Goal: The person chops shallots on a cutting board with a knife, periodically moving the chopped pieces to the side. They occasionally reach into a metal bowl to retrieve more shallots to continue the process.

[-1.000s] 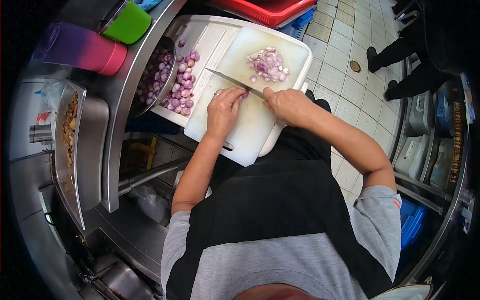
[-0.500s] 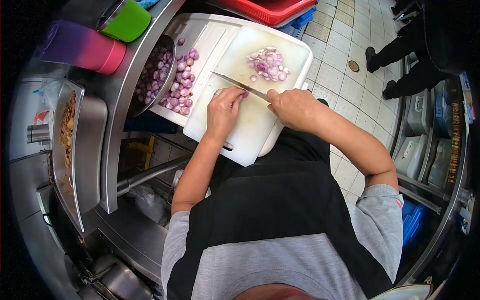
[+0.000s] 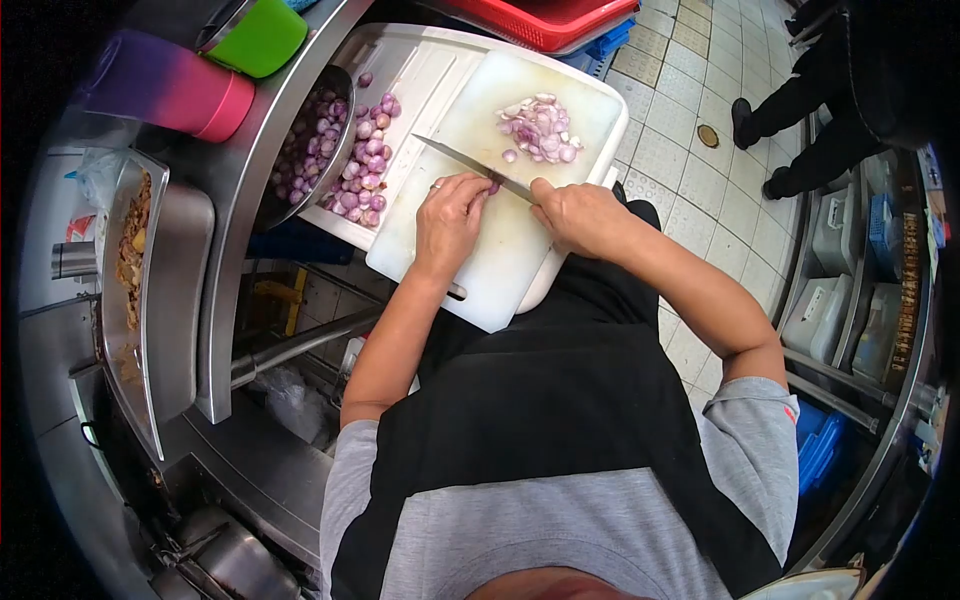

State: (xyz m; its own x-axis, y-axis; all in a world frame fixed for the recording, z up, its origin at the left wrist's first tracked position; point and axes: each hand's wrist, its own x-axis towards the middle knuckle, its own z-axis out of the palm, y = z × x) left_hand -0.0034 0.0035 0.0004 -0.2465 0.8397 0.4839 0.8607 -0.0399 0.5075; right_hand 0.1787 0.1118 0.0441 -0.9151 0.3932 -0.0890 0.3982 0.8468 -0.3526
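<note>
My left hand point(image 3: 449, 222) is closed on a small purple shallot point(image 3: 494, 187), pinning it to the white cutting board point(image 3: 500, 265). My right hand point(image 3: 578, 214) grips the handle of a knife point(image 3: 462, 158), whose blade crosses the board right beside the left fingertips. The handle is mostly covered by the fingers. On the far part of the board lies a pile of sliced shallots point(image 3: 540, 128). Left of the board, whole peeled shallots point(image 3: 362, 180) are heaped on a white tray point(image 3: 420, 52), against a metal bowl point(image 3: 345, 150) holding more of them.
A steel counter edge point(image 3: 240, 210) runs along the left, carrying a purple-pink cup point(image 3: 215, 105) and a green container point(image 3: 265, 40). Beyond the tray sits a red basket point(image 3: 545, 22). A person in dark trousers point(image 3: 800, 110) stands at the upper right, near shelves with boxes point(image 3: 822, 310).
The knife blade has tilted slightly, its tip shifting a little left and away from me. My left hand stays on the shallot, and the sliced pile looks the same.
</note>
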